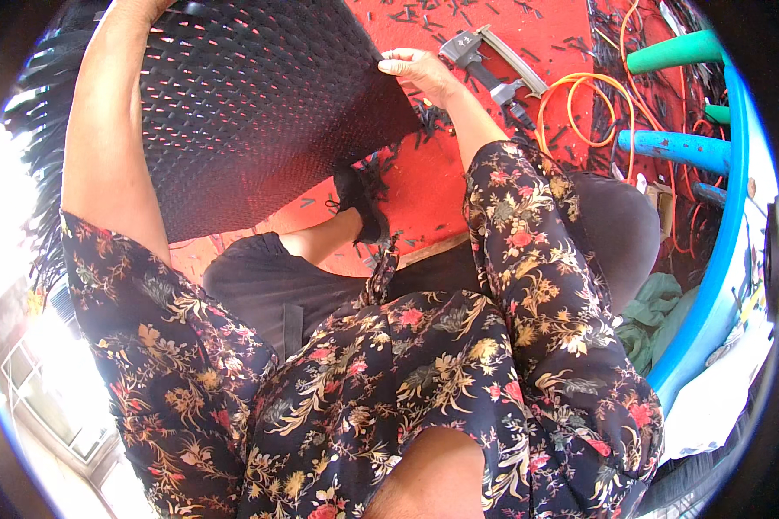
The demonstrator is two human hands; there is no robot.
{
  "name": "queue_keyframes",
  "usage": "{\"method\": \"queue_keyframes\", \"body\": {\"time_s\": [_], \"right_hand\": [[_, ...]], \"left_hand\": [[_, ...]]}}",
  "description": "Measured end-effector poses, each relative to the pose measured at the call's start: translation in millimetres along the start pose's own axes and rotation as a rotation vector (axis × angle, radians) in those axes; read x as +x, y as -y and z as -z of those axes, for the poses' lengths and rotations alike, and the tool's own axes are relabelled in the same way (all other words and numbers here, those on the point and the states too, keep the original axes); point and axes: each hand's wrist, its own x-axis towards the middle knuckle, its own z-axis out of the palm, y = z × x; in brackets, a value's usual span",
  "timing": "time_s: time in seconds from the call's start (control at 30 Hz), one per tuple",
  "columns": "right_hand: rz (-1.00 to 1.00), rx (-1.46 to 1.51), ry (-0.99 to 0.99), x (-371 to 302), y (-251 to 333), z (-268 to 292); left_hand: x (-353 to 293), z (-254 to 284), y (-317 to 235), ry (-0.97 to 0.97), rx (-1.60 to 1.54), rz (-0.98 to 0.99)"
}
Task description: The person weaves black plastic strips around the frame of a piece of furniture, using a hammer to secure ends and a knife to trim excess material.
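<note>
A large black woven panel (260, 95) stands tilted in front of me, with loose strips fringing its left side. My right hand (417, 73) is closed on the panel's right edge, thumb on the near face. At the upper left, my left hand (147, 7) reaches the panel's far side; the frame's top edge cuts it off and its fingers are hidden. Just right of my right hand, a grey and black pneumatic stapler (485, 65) lies on the red floor covering (415, 190). An orange air hose (580, 78) coils beside it.
Short black strip offcuts (424, 13) litter the red covering. To the right stands a blue plastic stool (734, 173) on its side, with green and blue legs. Green cloth (653, 316) lies beside it. My dark shoe (359, 203) is close to the panel's lower edge.
</note>
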Motion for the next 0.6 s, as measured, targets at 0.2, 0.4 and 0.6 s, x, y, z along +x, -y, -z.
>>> {"method": "queue_keyframes", "body": {"time_s": [0.2, 0.4, 0.6], "right_hand": [[0.033, -0.031, -0.129, 3.0, -17.8, -8.5], [0.065, -0.179, -0.236, 11.5, -13.9, -21.0], [0.415, -0.034, -0.33, 10.2, 39.3, -39.7]], "left_hand": [[-3.9, 1.7, -0.5, 0.047, -0.067, 0.057], [-7.3, 2.0, 2.7, 0.002, 0.021, 0.184], [-9.4, -7.6, 27.6, -0.056, -0.134, 0.011]]}}
